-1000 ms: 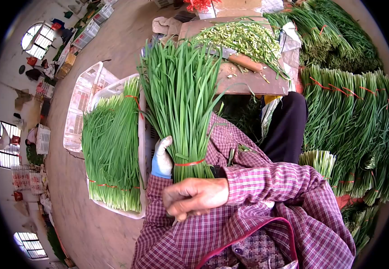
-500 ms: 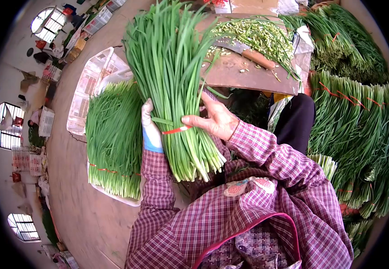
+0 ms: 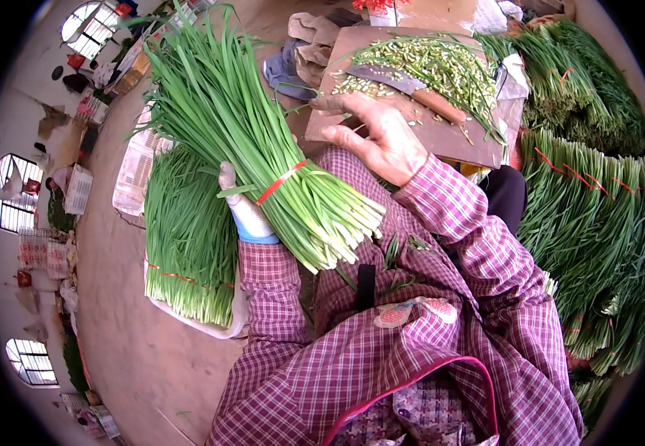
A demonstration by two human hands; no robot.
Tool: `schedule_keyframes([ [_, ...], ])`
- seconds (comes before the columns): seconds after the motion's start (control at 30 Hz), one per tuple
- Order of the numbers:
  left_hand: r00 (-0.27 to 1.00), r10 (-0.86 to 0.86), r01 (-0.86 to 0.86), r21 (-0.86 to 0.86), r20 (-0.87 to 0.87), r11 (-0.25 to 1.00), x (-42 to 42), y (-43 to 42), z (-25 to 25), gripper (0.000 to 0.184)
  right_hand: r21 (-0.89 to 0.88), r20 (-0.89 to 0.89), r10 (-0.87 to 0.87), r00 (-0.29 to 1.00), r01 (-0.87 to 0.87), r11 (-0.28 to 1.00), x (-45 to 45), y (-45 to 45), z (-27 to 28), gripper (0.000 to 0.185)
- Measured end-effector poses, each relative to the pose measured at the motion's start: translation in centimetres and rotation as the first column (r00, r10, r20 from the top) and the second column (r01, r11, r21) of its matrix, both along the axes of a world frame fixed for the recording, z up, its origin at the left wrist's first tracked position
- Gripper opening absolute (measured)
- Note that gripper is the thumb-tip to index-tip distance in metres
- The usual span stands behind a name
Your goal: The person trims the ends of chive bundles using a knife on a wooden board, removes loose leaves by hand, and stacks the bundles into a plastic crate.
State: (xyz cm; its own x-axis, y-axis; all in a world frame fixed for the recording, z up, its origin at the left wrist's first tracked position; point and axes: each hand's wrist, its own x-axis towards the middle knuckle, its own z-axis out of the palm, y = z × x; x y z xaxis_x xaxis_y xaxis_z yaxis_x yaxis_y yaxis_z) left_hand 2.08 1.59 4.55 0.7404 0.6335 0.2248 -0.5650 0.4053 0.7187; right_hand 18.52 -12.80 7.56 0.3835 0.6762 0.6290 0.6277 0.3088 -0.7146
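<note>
My left hand [image 3: 242, 204], in a white and blue glove, is wrapped round a large bunch of long green leafy stalks [image 3: 244, 134]. A red band [image 3: 282, 181] circles the bunch near its pale cut ends, which point to the lower right; the leaves fan to the upper left. My bare right hand [image 3: 382, 137] is off the bunch, to its right, with fingers apart and nothing in it. It hovers at the near edge of a brown board [image 3: 441, 141]. On the board lie a knife with a wooden handle [image 3: 441, 106] and chopped stalk pieces [image 3: 452, 70].
A white crate [image 3: 242, 308] at the left holds more banded bunches [image 3: 191, 223], with another crate [image 3: 135, 175] behind it. Stacked banded bunches [image 3: 590, 238] line the right side. Grey shoes [image 3: 285, 70] lie left of the board. People and crates [image 3: 78, 189] are far left.
The bunch has tilted to the left, its cut ends swinging to the right. My right hand has let go of it and moved up and right, its fingers now spread.
</note>
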Motion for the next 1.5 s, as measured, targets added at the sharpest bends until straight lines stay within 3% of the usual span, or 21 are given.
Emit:
schedule_keyframes([
  [0.03, 1.0, 0.007, -0.007, 0.002, 0.005, 1.0, 0.2, -0.1, 0.0, 0.074, 0.033, 0.149, -0.081, 0.986, 0.077, 0.996, 0.2, -0.5, -0.2, 0.033],
  [0.13, 0.989, 0.145, -0.146, -0.017, -0.032, 0.989, 0.5, 0.0, -0.1, 0.065, 0.043, 0.151, -0.019, 0.988, 0.013, 0.999, -1.6, -1.4, 1.2, 0.022],
  [0.27, 0.951, 0.268, -0.256, 0.089, -0.157, 0.962, 0.2, -1.0, 0.0, 0.058, -0.046, 0.35, -0.076, 0.934, 0.098, 0.994, -5.3, -0.7, 2.4, 0.025],
  [0.43, 0.988, 0.121, -0.133, -0.132, -0.096, 0.982, -0.1, 0.0, -1.4, 0.052, 0.089, 0.524, -0.214, 0.824, 0.197, 0.976, -7.4, 1.7, 0.4, 0.018],
  [0.5, 0.997, 0.056, -0.063, -0.143, -0.052, 0.988, -0.3, 0.0, -1.6, 0.05, 0.096, 0.544, -0.196, 0.816, 0.172, 0.98, -7.4, 1.8, 0.3, 0.018],
  [0.57, 0.99, 0.125, -0.131, -0.105, -0.061, 0.986, -0.3, -0.7, -1.3, 0.049, 0.115, 0.566, -0.146, 0.811, 0.098, 0.989, -7.3, 1.8, -0.4, 0.021],
  [0.67, 0.99, 0.134, -0.139, -0.109, -0.053, 0.984, -0.7, -0.2, -2.4, 0.051, 0.08, 0.5, -0.089, 0.861, 0.056, 0.995, -7.3, 1.7, -1.0, 0.019],
  [0.73, 0.995, 0.086, -0.089, -0.059, -0.058, 0.994, -1.1, 0.8, -3.3, 0.054, 0.02, 0.296, 0.05, 0.954, -0.058, 0.998, -7.3, 1.3, -0.5, 0.016],
  [0.77, 0.995, 0.082, -0.086, -0.057, -0.057, 0.995, -1.2, 0.7, -3.7, 0.054, 0.023, 0.297, 0.046, 0.954, -0.055, 0.998, -7.1, 1.0, -0.2, 0.016],
  [0.83, 0.995, 0.097, -0.095, -0.08, 0.023, 0.992, -1.2, 0.5, -4.2, 0.063, -0.059, 0.174, 0.288, 0.942, -0.282, 0.958, -6.7, -0.2, 0.2, 0.017],
  [0.87, 0.993, 0.117, -0.114, -0.11, 0.019, 0.987, -0.7, -0.6, -2.9, 0.064, -0.086, -0.011, 0.479, 0.878, -0.478, 0.874, -7.0, -0.8, 0.5, 0.018],
  [0.93, 0.989, 0.142, -0.147, -0.114, -0.051, 0.982, -0.3, -1.4, -1.7, 0.067, -0.095, -0.106, 0.722, 0.684, -0.73, 0.677, -7.6, -1.9, 1.4, 0.02],
  [1.0, 0.983, 0.143, -0.153, -0.087, -0.115, 0.984, -0.3, -1.4, -1.5, 0.068, -0.203, -0.209, 0.868, 0.451, -0.888, 0.413, -7.1, -2.8, 2.8, 0.028],
  [1.03, 0.984, 0.152, -0.158, -0.063, -0.093, 0.985, -0.3, -1.5, -1.3, 0.068, -0.132, -0.361, 0.874, 0.325, -0.946, 0.297, -6.5, -3.0, 2.3, 0.03],
  [1.1, 0.984, 0.174, -0.174, -0.016, -0.045, 0.985, -0.3, -1.8, -1.1, 0.068, -0.138, -0.341, 0.68, 0.649, -0.75, 0.646, -4.3, -3.3, 3.4, 0.029],
  [1.13, 0.989, 0.125, -0.124, 0.014, -0.076, 0.992, -1.2, -0.7, -1.8, 0.066, -0.151, -0.268, 0.449, 0.853, -0.497, 0.855, -3.3, -2.8, 3.1, 0.028],
  [1.17, 0.989, 0.124, -0.123, 0.013, -0.077, 0.992, -1.1, -1.1, -1.7, 0.066, -0.138, -0.193, 0.16, 0.968, -0.188, 0.972, -2.4, -2.1, 2.5, 0.029],
  [1.23, 0.982, 0.189, -0.189, -0.004, -0.032, 0.982, -0.7, -2.1, -1.3, 0.063, 0.015, -0.167, -0.064, 0.984, 0.067, 0.998, -1.2, -0.3, 2.0, 0.03],
  [1.3, 0.991, 0.137, -0.136, -0.013, 0.014, 0.991, -1.0, -1.7, -1.8, 0.062, -0.022, -0.204, -0.078, 0.976, 0.075, 0.997, -1.0, 0.5, 1.9, 0.033],
  [1.37, 0.985, 0.145, -0.142, 0.048, -0.09, 0.989, -1.1, -1.9, -1.6, 0.073, -0.062, -0.243, -0.093, 0.966, 0.08, 0.995, -1.2, 1.1, 2.0, 0.035],
  [1.5, 0.984, 0.144, -0.14, 0.045, -0.108, 0.989, -1.1, -2.0, -1.7, 0.073, -0.094, -0.227, -0.086, 0.97, 0.066, 0.993, -1.8, 2.0, 2.2, 0.041],
])
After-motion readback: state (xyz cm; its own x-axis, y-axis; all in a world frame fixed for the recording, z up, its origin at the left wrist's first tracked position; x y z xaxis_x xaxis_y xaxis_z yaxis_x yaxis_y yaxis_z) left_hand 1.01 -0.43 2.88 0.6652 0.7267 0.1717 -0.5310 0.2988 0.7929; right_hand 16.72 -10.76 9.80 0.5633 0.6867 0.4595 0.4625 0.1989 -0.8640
